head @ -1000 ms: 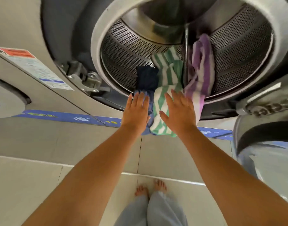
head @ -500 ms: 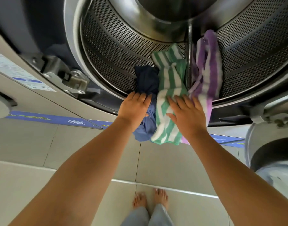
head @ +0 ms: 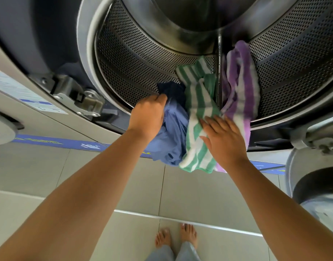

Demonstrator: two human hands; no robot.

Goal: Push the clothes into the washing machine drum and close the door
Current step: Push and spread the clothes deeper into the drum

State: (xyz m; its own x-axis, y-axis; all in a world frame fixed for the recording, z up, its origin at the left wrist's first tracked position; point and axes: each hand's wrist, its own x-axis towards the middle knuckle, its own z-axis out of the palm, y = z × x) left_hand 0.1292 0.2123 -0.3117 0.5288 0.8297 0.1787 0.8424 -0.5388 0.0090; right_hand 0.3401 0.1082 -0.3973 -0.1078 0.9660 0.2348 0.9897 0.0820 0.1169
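The perforated steel drum (head: 135, 59) of the washing machine stands open in front of me. Three cloths hang over its lower rim: a blue garment (head: 173, 134), a green-and-white striped towel (head: 197, 117) and a purple-and-white striped towel (head: 241, 81). A dark navy piece (head: 173, 90) lies just inside the drum behind the blue one. My left hand (head: 148, 115) is closed on the upper part of the blue garment. My right hand (head: 224, 140) lies flat with fingers spread on the green towel's hanging end. The door (head: 312, 178) hangs open at the right edge.
The door hinge bracket (head: 80, 100) sits left of the opening. A blue floor strip (head: 54, 143) runs along the machine's base. My bare feet (head: 175, 237) stand on grey tiles below. A label (head: 26, 95) is stuck on the machine's front at the left.
I have leaned closer to the drum. My left hand went from flat on the blue garment to gripping it and lifting it toward the opening. My right hand stays flat on the green towel.
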